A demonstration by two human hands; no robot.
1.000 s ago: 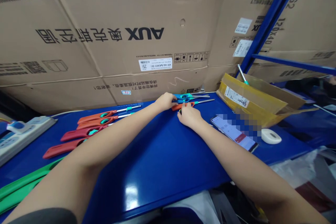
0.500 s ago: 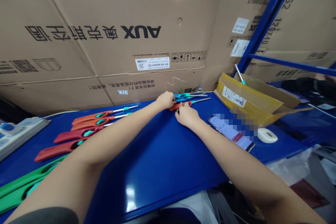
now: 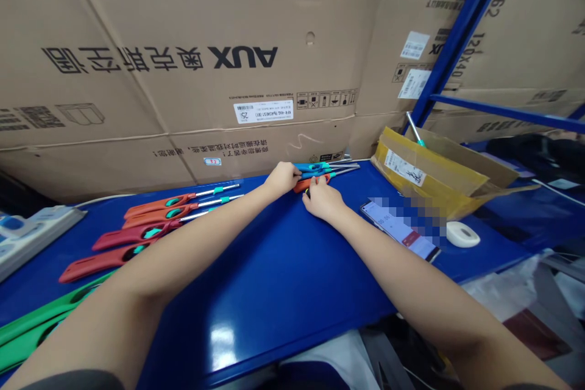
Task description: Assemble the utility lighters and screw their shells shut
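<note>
At the back of the blue table, my left hand (image 3: 283,179) has its fingers closed around the rear end of a blue long-nosed lighter (image 3: 314,174); another blue one lies behind it, and the hand partly covers both. Just in front of them is an orange long-nosed lighter (image 3: 303,184), its metal nozzle pointing right. My right hand (image 3: 323,200) grips this orange lighter from the near side, fingertips over its handle. On the left side lie more lighters in a row: orange ones (image 3: 159,201), red ones (image 3: 103,261) and green ones (image 3: 31,341), some partly behind my left arm.
A large cardboard sheet (image 3: 183,6) stands along the back edge. To the right are an open yellow-taped box (image 3: 388,149) with a lighter nozzle sticking out, a phone (image 3: 388,225) and a white oval device (image 3: 462,234). A power strip (image 3: 41,231) lies at far left.
The orange lighter has shifted slightly closer to the blue ones, with both hands still at the group. Otherwise the view has only moved a little.
</note>
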